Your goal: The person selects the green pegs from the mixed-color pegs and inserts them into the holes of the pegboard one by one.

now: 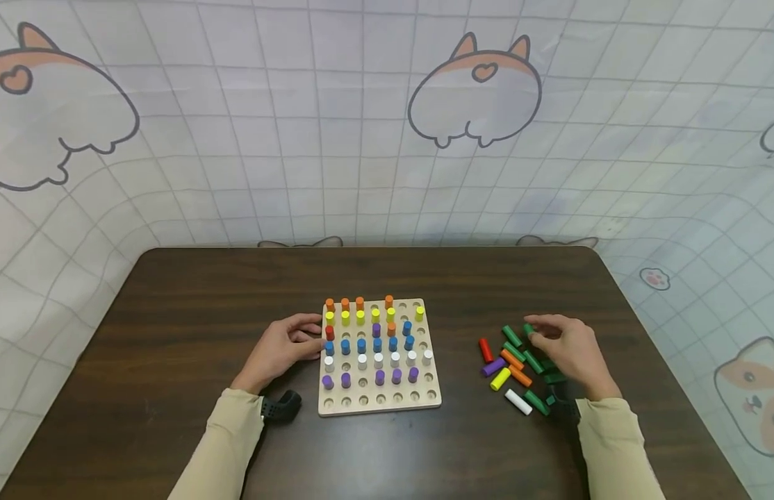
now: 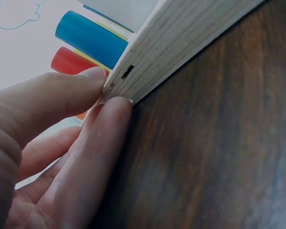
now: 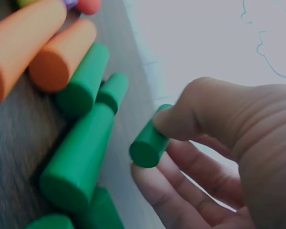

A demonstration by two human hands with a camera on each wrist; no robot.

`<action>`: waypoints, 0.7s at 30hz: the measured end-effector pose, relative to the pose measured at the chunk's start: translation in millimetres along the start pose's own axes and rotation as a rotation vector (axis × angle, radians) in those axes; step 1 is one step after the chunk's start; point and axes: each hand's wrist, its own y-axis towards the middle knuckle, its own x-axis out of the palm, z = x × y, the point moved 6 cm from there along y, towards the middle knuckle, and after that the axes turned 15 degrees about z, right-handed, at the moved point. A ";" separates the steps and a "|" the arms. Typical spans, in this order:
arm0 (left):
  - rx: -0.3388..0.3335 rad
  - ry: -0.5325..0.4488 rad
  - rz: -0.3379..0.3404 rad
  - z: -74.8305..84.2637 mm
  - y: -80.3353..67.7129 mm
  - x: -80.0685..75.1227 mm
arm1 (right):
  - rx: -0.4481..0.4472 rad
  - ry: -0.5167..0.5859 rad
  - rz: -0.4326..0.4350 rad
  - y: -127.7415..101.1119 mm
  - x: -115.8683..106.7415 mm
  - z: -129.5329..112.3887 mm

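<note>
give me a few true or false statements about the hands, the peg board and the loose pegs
1. The right hand pinches a green peg. True.
2. The left hand rests on the right edge of the peg board. False: its fingers touch the board's left edge.
3. The loose pegs lie on the table to the right of the board. True.
4. Every hole in the board holds a peg. False: the nearest row and several other holes are empty.
5. The white pegs stand in the row farthest from the person. False: orange pegs stand there.
</note>
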 end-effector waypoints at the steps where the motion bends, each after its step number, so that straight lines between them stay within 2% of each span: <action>1: 0.003 0.006 0.001 0.1 0.3 0.1 | 0.007 0.009 0.011 0.1 -1.0 0.3; 7: 0.013 0.056 0.016 -1.2 0.0 -2.0 | 0.059 0.094 0.039 1.4 -3.4 0.0; 14: 0.006 0.058 0.010 -1.9 -0.2 -1.6 | 0.165 0.256 -0.026 -2.0 -2.4 -2.3; 21: 0.017 0.086 0.004 0.9 0.9 -1.1 | 0.175 0.379 -0.053 -4.3 0.0 -7.7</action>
